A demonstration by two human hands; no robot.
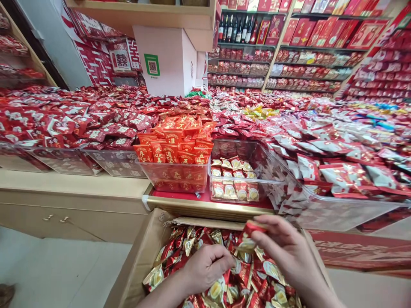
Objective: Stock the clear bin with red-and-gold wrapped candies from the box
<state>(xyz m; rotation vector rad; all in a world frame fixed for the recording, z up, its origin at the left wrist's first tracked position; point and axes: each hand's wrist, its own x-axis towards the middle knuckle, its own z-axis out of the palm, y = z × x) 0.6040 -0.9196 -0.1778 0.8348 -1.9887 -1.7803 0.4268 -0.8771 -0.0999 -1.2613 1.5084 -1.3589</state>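
An open cardboard box point(141, 256) below the counter is full of red-and-gold snack packets point(266, 273). My left hand point(207, 267) is down in the pile, fingers curled shut around packets. My right hand point(284, 250) is raised above the box and pinches a red-and-gold packet point(248, 237) by its edge. Straight ahead on the counter stands a clear plastic bin point(244, 149), part filled with neat rows of the same kind of packets point(234, 184).
Left of that bin, another clear bin holds orange-red packets point(180, 147). Heaps of red packets point(80, 115) cover the counter on both sides. A white pillar point(167, 60) rises behind. Shelves of red boxes and bottles point(289, 42) line the back. A beige cabinet point(70, 209) stands left.
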